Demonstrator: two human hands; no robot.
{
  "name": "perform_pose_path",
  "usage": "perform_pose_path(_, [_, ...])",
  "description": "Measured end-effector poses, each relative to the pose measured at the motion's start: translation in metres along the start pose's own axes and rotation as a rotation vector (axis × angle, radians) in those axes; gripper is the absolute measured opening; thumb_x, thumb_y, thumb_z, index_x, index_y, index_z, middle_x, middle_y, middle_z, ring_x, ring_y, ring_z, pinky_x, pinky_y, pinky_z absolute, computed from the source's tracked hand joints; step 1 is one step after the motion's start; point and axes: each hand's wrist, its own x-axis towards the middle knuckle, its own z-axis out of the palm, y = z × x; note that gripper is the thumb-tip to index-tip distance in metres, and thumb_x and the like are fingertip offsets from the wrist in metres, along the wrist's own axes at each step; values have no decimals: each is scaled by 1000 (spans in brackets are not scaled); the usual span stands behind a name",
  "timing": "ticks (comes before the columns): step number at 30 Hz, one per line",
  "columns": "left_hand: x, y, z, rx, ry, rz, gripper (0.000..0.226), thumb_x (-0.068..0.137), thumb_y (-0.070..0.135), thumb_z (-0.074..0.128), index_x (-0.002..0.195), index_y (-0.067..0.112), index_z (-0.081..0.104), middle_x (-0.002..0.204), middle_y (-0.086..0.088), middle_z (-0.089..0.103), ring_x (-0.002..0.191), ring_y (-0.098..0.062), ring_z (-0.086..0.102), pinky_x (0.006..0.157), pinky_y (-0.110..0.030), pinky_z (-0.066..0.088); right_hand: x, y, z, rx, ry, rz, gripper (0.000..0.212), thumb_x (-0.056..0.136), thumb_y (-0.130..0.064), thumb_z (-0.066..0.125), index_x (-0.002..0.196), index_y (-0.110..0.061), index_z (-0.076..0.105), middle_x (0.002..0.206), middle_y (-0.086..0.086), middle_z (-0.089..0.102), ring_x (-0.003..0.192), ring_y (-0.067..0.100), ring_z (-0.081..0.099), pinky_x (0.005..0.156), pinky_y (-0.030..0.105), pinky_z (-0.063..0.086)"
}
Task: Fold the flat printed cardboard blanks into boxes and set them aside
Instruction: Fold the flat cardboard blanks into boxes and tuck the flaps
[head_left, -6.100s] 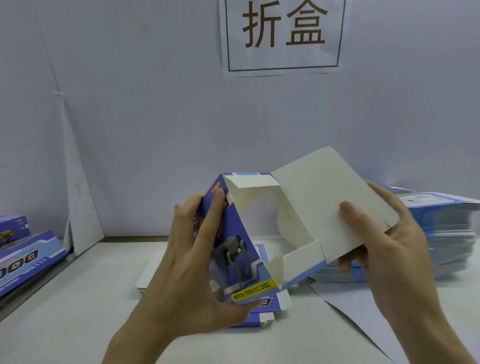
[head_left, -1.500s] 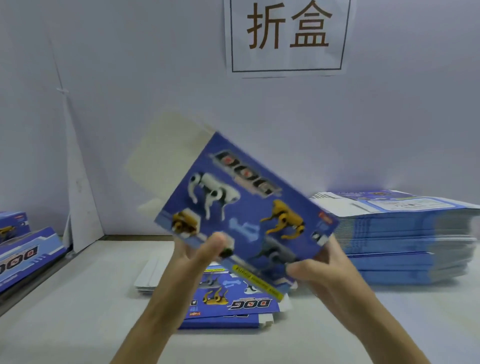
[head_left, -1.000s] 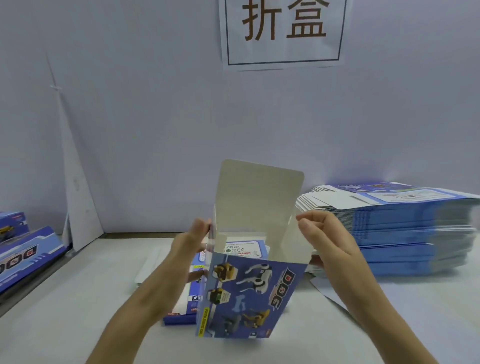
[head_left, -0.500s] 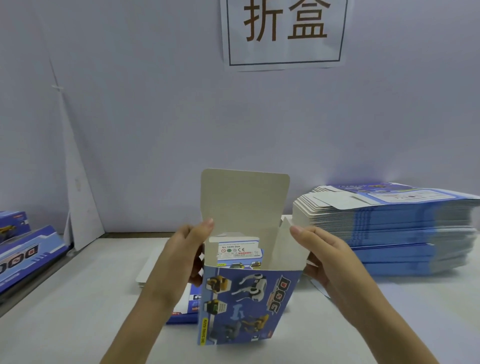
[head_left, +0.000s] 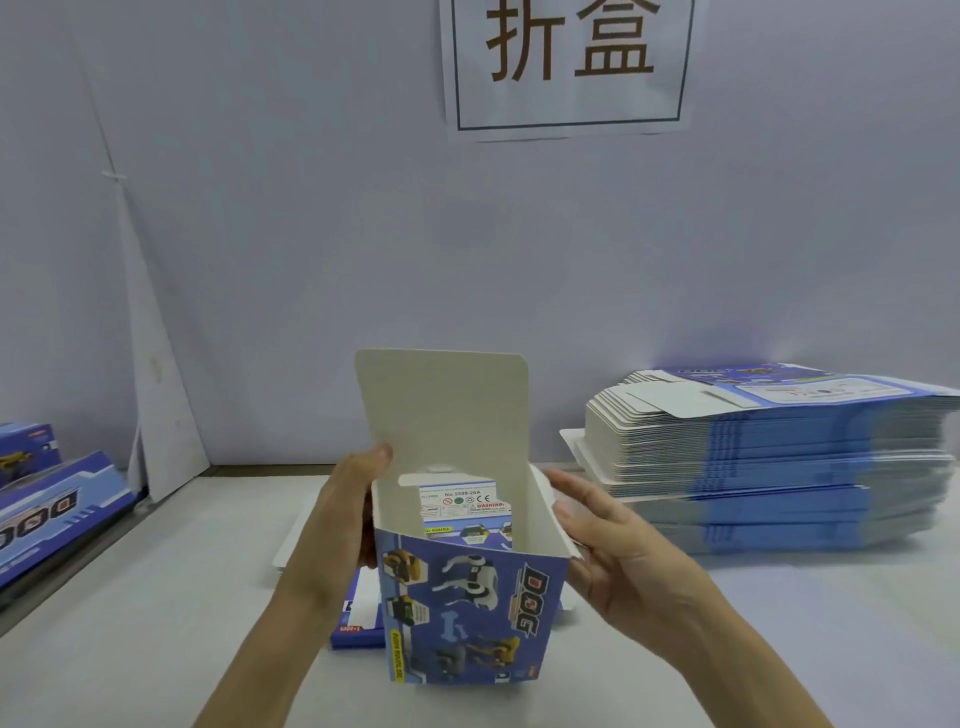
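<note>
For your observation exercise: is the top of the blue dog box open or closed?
Open. The lid flap stands upright above the box, and its white inside shows.

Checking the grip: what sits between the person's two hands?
The head view shows the upright DOG box, its top flap raised, between the left hand and the right hand; both touch its sides.
</note>
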Motion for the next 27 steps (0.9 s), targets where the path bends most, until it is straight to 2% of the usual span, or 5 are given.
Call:
perform_pose_path(8, [1,-3,4,-23,19,14,44,95,46,38,113,12,59,100,-19,71,93,-38,68,86,-53,51,-9,-6,14,-1014,270,-534,27,90,-53,39,93,-48,65,108,-22,64,98,-11,58,82,9,43])
perform_pose_path(12, [0,-9,11,-56,50,3,52,95,49,35,121,8,53,103,-21,69,98,-41,65,93,-58,47,-7,4,11,-986,120,-358,57,93,-68,27,119,-35,66,120,-14,67,109,-3,60,99,24,45])
perform_pose_path(15, [-2,-7,10,-73,-5,27,72,81,61,46,121,2,52,101,-25,67,93,-41,66,89,-58,50,-8,-4,8,-1035,110,-369,51,86,-72,29,110,-48,66,117,-18,67,112,-2,58,98,24,43])
perform_pose_path(20, [2,-6,7,-91,-172,25,79,72,54,51,112,-13,48,84,-36,48,54,-18,47,44,-23,42,-7,-11,5,-957,208,-362,33,104,-27,39,105,-28,72,92,2,76,94,31,68,90,56,50])
perform_pose_path(27, [10,-12,-32,-373,-292,-223,25,73,22,65,89,7,77,98,-23,71,77,-32,68,57,-37,60,-3,-2,4,-949,209,-359,42,105,-25,36,83,-4,66,71,0,73,64,12,65,60,28,47])
